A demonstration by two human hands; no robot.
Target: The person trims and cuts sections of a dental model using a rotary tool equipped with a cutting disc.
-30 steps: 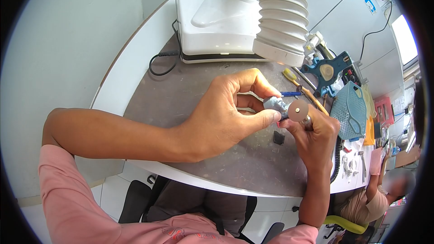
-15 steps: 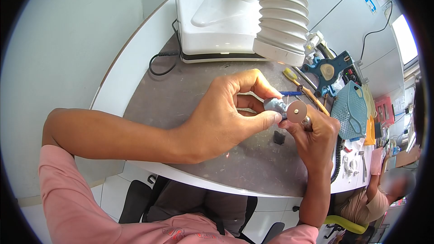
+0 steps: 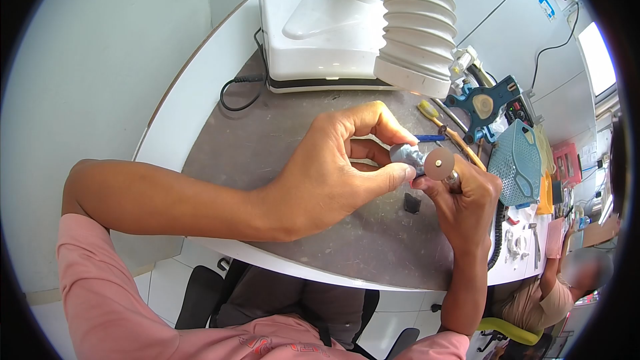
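Observation:
My left hand [image 3: 333, 167] pinches a small grey-blue piece [image 3: 407, 155] between its thumb and fingertips. My right hand [image 3: 463, 197] is closed around a rotary handpiece [image 3: 455, 181], whose body is mostly hidden by the fingers. At its tip sits a round brown disc [image 3: 439, 163], close against the right end of the grey-blue piece; whether they touch cannot be made out. On the grey-brown tabletop [image 3: 320, 250], just below the hands, lies a small dark block [image 3: 412, 203].
A white machine [image 3: 320, 33] and ribbed hose [image 3: 417, 23] stand behind the hands. A blue pen [image 3: 431, 138], a yellow brush [image 3: 428, 111], a blue frame-like device [image 3: 483, 103] and a blue basket [image 3: 517, 163] lie right. Another person [image 3: 543, 303] sits far right.
The disc shifts slightly left and then back right, with small movements of the grey-blue piece. Both hands keep their grips.

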